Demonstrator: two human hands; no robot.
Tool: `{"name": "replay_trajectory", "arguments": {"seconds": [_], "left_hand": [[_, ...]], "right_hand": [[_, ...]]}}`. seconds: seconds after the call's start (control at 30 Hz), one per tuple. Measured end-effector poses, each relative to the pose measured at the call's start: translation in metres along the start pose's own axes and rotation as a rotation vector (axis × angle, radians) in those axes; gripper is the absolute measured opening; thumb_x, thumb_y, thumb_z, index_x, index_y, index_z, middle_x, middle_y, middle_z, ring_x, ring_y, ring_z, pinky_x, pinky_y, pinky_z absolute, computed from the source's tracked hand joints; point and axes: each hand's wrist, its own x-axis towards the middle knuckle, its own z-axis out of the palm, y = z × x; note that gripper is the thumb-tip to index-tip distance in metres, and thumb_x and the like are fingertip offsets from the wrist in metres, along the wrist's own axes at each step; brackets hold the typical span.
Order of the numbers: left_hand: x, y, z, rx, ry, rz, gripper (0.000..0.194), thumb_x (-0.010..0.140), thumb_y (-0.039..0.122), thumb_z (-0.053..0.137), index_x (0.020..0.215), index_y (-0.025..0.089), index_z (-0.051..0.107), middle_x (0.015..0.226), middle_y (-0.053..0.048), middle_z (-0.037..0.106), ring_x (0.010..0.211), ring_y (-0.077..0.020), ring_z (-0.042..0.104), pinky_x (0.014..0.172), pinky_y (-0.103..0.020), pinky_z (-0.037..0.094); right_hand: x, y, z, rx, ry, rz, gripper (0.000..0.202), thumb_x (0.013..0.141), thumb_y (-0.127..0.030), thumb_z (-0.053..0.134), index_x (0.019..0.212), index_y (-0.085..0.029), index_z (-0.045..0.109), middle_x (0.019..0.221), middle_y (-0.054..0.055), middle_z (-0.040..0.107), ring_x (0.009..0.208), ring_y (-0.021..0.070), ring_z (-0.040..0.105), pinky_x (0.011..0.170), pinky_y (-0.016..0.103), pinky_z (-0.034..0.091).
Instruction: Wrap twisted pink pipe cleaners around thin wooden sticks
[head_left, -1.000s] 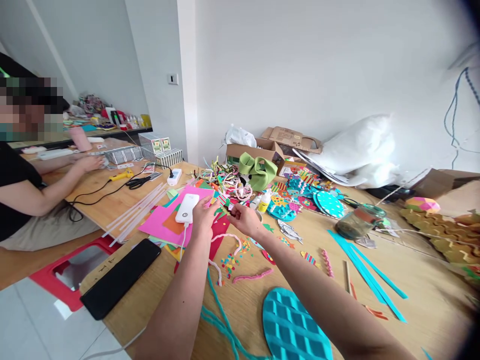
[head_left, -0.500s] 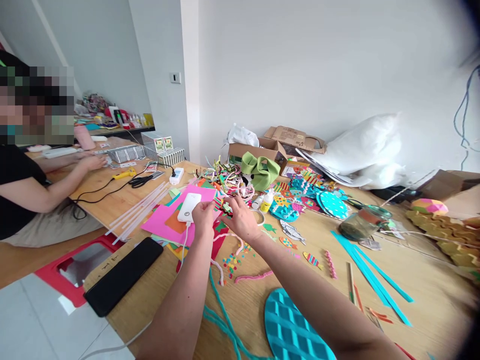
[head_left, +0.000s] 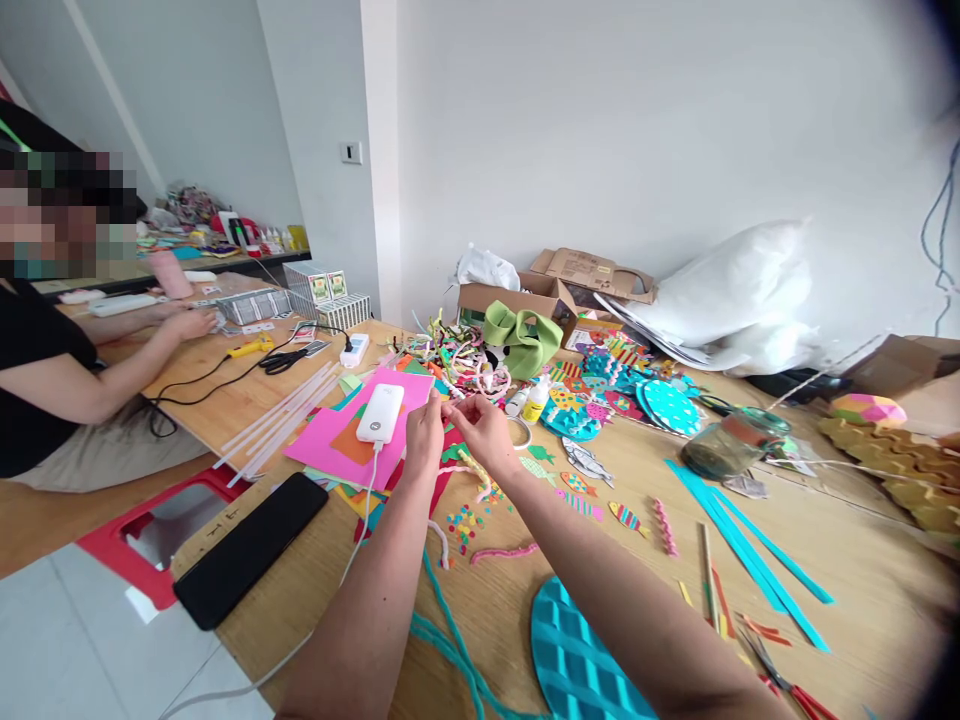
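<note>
Above the middle of the craft pile, my left hand (head_left: 425, 432) and my right hand (head_left: 484, 432) meet with fingertips pinched together. Whatever lies between the fingers is too small or hidden to make out. Just left of my left hand, a white power bank (head_left: 381, 412) with a cable rests on pink paper sheets (head_left: 322, 442). Below my right hand lie a yellowish fuzzy strip (head_left: 475, 468) and scattered coloured paper dots (head_left: 465, 525). Several paper fish (head_left: 628, 517) are to the right, near a glue bottle (head_left: 535, 400).
A black phone (head_left: 251, 550) lies at the table's left edge. Nearest me is a blue woven oval (head_left: 574, 640). Scissors (head_left: 787, 680) and blue strips (head_left: 750, 550) are on the right, with a glass jar (head_left: 731, 445) behind. A co-worker's hands (head_left: 187, 322) handle cards at the left.
My hands have come together, and the striped piece seen at my left fingertips no longer shows. A yellowish strip now appears below my right hand. Scissors have come into view at lower right.
</note>
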Motion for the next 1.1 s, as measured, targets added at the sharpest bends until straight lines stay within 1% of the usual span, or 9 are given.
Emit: {"name": "replay_trajectory", "arguments": {"seconds": [0.07,0.17,0.33,0.43,0.6,0.7,0.83,0.97,1.1], "left_hand": [[0.0,-0.002,0.0,0.024,-0.013,0.03,0.04,0.08,0.049,0.052,0.062,0.019,0.071,0.068,-0.009,0.069,0.074,-0.0238,0.063,0.073,-0.033,0.045],[0.0,-0.004,0.001,0.056,-0.073,0.119,0.037,0.082,0.044,0.05,0.069,0.019,0.073,0.075,-0.009,0.071,0.08,-0.0232,0.064,0.076,-0.033,0.046],[-0.001,-0.003,0.004,0.098,-0.172,0.214,0.012,0.072,0.021,0.063,0.08,0.02,0.073,0.083,-0.007,0.071,0.08,-0.0199,0.064,0.076,-0.031,0.047],[-0.003,-0.002,0.005,0.105,-0.208,0.221,0.017,0.066,0.012,0.067,0.079,0.021,0.073,0.083,-0.007,0.071,0.079,-0.0185,0.064,0.075,-0.03,0.048],[-0.009,0.003,0.005,0.151,-0.259,0.27,0.018,0.064,0.01,0.069,0.074,0.023,0.073,0.077,-0.005,0.069,0.074,-0.0188,0.062,0.072,-0.029,0.046],[-0.012,0.007,0.005,0.203,-0.251,0.365,0.017,0.065,0.009,0.068,0.07,0.025,0.072,0.074,-0.005,0.067,0.071,-0.0184,0.059,0.072,-0.029,0.044],[-0.014,0.009,0.006,0.264,-0.266,0.452,0.018,0.066,0.008,0.067,0.066,0.025,0.07,0.071,-0.004,0.064,0.07,-0.0185,0.055,0.075,-0.029,0.041],[-0.015,0.008,0.007,0.326,-0.28,0.489,0.017,0.067,0.008,0.066,0.065,0.025,0.068,0.069,-0.004,0.061,0.071,-0.0193,0.053,0.076,-0.03,0.039],[-0.017,0.008,0.008,0.393,-0.289,0.501,0.017,0.066,0.007,0.066,0.061,0.023,0.065,0.066,-0.003,0.059,0.069,-0.0191,0.053,0.073,-0.029,0.039]], "right_hand": [[0.002,0.003,-0.001,0.086,0.022,0.082,0.03,0.075,-0.047,0.058,0.067,-0.019,0.05,0.063,0.003,0.06,0.06,0.0157,0.054,0.055,0.025,0.043],[0.003,0.009,-0.004,0.154,0.016,0.114,0.027,0.075,-0.044,0.054,0.065,-0.018,0.051,0.061,0.004,0.06,0.061,0.0163,0.056,0.057,0.026,0.046],[-0.004,0.015,-0.017,0.294,0.024,0.143,0.017,0.07,-0.034,0.055,0.064,-0.018,0.052,0.061,0.002,0.058,0.06,0.0143,0.055,0.062,0.026,0.047],[-0.01,0.014,-0.025,0.36,0.045,0.153,0.014,0.068,-0.03,0.057,0.064,-0.018,0.051,0.06,0.0,0.057,0.059,0.0133,0.054,0.062,0.026,0.048],[-0.016,0.012,-0.031,0.436,0.049,0.16,0.014,0.066,-0.03,0.06,0.068,-0.018,0.052,0.061,-0.001,0.056,0.058,0.0127,0.056,0.064,0.028,0.051],[-0.018,0.011,-0.033,0.463,0.029,0.163,0.02,0.065,-0.033,0.064,0.072,-0.019,0.052,0.062,-0.002,0.058,0.057,0.0129,0.058,0.064,0.03,0.053],[-0.02,0.012,-0.037,0.462,-0.001,0.161,0.032,0.064,-0.044,0.069,0.074,-0.018,0.053,0.06,0.0,0.061,0.056,0.014,0.06,0.062,0.03,0.053],[-0.019,0.015,-0.04,0.437,-0.025,0.161,0.041,0.063,-0.054,0.069,0.071,-0.017,0.055,0.057,0.001,0.06,0.055,0.0154,0.061,0.059,0.03,0.052],[-0.018,0.017,-0.041,0.415,-0.045,0.148,0.042,0.063,-0.056,0.069,0.069,-0.017,0.054,0.057,0.001,0.06,0.056,0.0154,0.06,0.058,0.029,0.051]]}}
